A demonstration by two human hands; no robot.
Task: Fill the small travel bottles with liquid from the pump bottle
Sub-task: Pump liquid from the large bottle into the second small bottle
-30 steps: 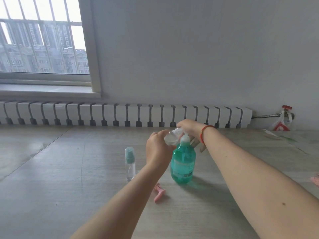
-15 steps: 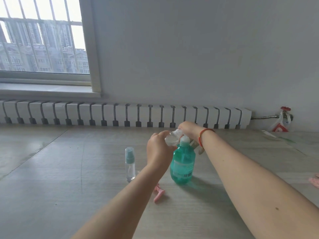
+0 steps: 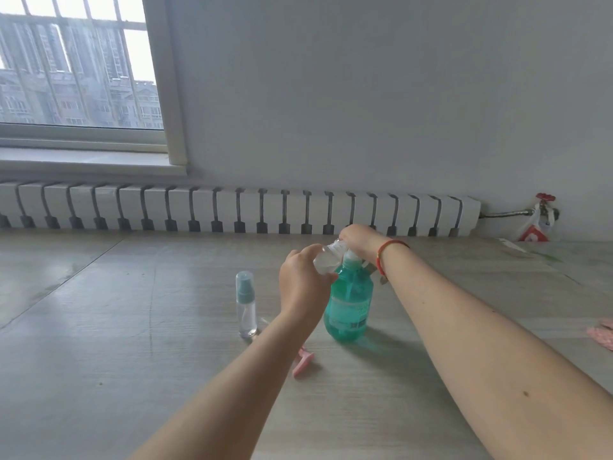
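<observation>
Mid-fill, I'd say. My left hand (image 3: 303, 280) grips a clear travel bottle (image 3: 326, 258), tilted, long axis running up-right, mouth at the pump nozzle. My right hand (image 3: 360, 239) is on the pump head of the green pump bottle (image 3: 348, 303), upright on the surface (image 3: 132, 360); finger curl hidden, can't tell. Next: steady presses, mouth kept under the nozzle. Second travel bottle (image 3: 246, 305) stands capped just left.
</observation>
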